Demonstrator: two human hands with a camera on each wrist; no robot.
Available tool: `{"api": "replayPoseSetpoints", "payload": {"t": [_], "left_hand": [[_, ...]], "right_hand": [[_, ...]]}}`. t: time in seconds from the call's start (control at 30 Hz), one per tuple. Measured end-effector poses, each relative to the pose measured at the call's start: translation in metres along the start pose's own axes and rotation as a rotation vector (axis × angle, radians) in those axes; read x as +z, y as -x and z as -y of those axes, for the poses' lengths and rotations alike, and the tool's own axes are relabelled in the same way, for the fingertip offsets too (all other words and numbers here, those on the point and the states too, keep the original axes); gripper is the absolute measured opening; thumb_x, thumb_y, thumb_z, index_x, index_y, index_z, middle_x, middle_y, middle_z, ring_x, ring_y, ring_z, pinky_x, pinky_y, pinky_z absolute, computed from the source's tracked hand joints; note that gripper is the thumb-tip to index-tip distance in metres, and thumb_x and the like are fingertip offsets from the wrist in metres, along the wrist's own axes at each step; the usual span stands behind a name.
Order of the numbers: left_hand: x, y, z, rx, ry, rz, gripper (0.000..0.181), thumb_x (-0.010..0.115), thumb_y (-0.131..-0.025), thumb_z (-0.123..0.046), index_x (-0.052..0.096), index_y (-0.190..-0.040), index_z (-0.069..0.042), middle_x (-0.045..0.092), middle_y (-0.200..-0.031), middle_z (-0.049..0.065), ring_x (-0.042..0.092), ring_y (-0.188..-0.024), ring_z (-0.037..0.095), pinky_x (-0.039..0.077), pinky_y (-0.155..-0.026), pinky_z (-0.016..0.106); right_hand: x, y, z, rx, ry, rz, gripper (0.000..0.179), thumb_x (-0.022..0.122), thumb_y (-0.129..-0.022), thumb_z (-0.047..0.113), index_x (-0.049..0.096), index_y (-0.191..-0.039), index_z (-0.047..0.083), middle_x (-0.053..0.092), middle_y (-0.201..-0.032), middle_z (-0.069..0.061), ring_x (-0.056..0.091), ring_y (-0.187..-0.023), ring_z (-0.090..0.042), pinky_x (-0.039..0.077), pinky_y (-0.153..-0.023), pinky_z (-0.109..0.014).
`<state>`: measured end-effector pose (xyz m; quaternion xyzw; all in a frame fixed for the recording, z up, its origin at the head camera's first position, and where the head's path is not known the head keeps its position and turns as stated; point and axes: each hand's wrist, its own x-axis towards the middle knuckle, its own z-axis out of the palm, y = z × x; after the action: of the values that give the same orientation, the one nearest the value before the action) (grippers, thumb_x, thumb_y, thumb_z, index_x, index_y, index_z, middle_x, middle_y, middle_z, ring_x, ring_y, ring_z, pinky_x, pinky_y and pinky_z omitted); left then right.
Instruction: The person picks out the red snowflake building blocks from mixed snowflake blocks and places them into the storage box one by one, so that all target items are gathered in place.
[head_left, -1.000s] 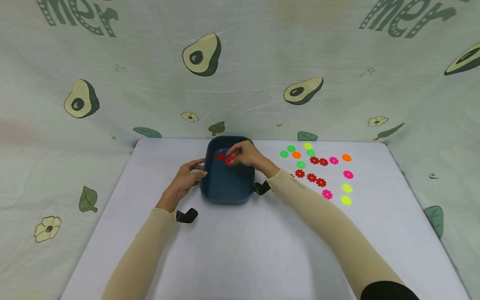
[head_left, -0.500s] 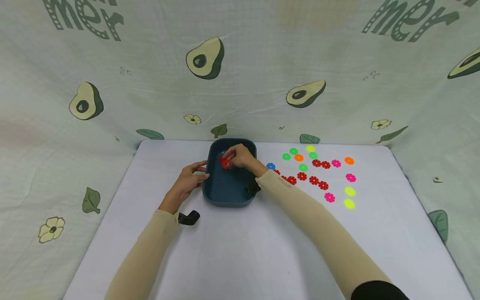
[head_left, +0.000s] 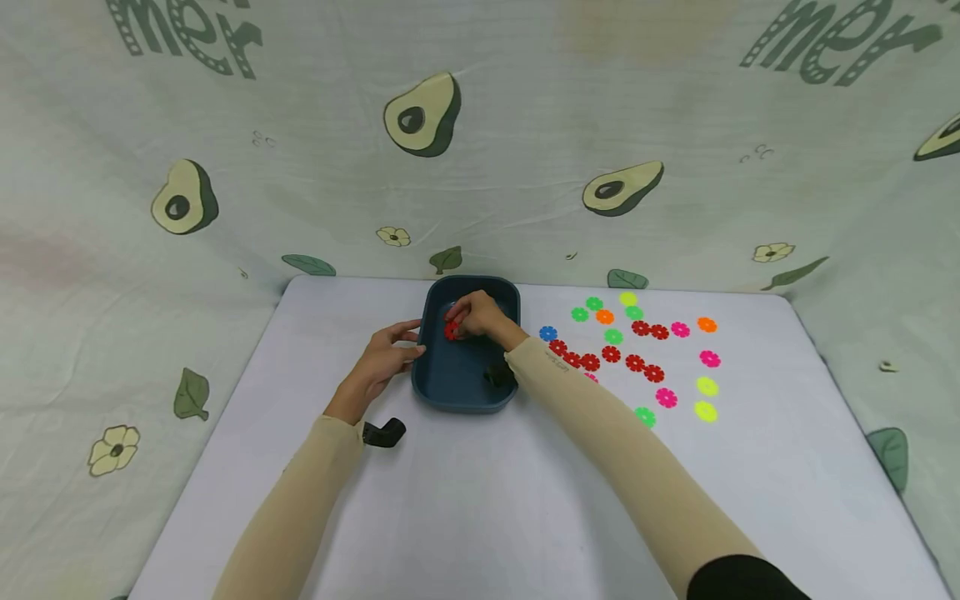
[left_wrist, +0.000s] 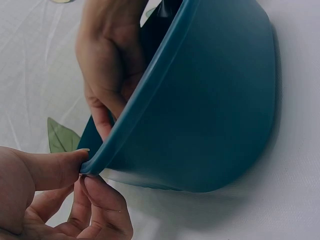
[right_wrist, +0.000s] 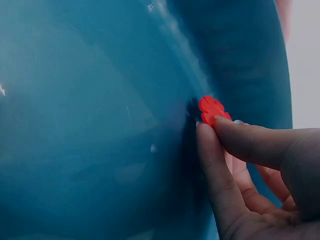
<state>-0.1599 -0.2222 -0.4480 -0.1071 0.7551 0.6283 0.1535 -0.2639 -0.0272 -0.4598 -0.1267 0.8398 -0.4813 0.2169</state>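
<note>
A dark blue rectangular basin (head_left: 459, 407) stands on the white table. My left hand (head_left: 386, 360) pinches its left rim; in the left wrist view the thumb (left_wrist: 60, 167) lies over the edge and the fingers curl underneath. Inside the basin, my right hand (head_left: 482, 317) pinches a red flower-shaped disc (right_wrist: 212, 110) between thumb and index finger, close to the side wall. The other fingers of that hand are curled behind. In the head view only a bit of red (head_left: 451, 331) shows at the fingertips. Whether more than one disc is held I cannot tell.
Flower-shaped discs lie scattered right of the basin: several red (head_left: 611, 354), green (head_left: 613, 336), pink (head_left: 666, 397) and yellow (head_left: 706, 411), plus orange (head_left: 604, 317) and a blue one (head_left: 548, 333). My right sleeve (head_left: 622, 433) crosses over the table beside them. A patterned cloth (head_left: 510, 167) hangs behind.
A second ago two red discs showed apart in the basin, one at my right fingertips. Now red shows only at those fingertips, and the right hand sits slightly further left in the basin.
</note>
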Motion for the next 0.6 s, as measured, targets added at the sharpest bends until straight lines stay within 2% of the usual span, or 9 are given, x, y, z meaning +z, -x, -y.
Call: {"api": "replayPoseSetpoints", "payload": {"t": [0.33, 0.6], "left_hand": [[-0.0001, 0.0004, -0.0012, 0.017, 0.001, 0.013, 0.06, 0.063, -0.104, -0.001, 0.044, -0.161, -0.005, 0.048, -0.139, 0.019, 0.056, -0.095, 0.012, 0.053, -0.075, 0.02], [-0.0014, 0.0008, -0.0002, 0.016, 0.001, 0.008, 0.06, 0.064, -0.104, -0.002, 0.044, -0.16, -0.005, 0.048, -0.139, 0.018, 0.055, -0.094, 0.012, 0.052, -0.075, 0.021]], "right_hand": [[0.0078, -0.0037, -0.0009, -0.023, 0.075, -0.032, 0.032, 0.076, -0.078, -0.018, 0.078, -0.108, -0.005, 0.077, -0.097, -0.018, 0.068, -0.082, -0.018, 0.058, -0.073, -0.023], [0.009, -0.0072, -0.0013, -0.066, 0.089, -0.053, 0.033, 0.081, -0.078, -0.015, 0.079, -0.109, -0.004, 0.079, -0.105, -0.018, 0.075, -0.098, -0.028, 0.059, -0.081, -0.026]]}}
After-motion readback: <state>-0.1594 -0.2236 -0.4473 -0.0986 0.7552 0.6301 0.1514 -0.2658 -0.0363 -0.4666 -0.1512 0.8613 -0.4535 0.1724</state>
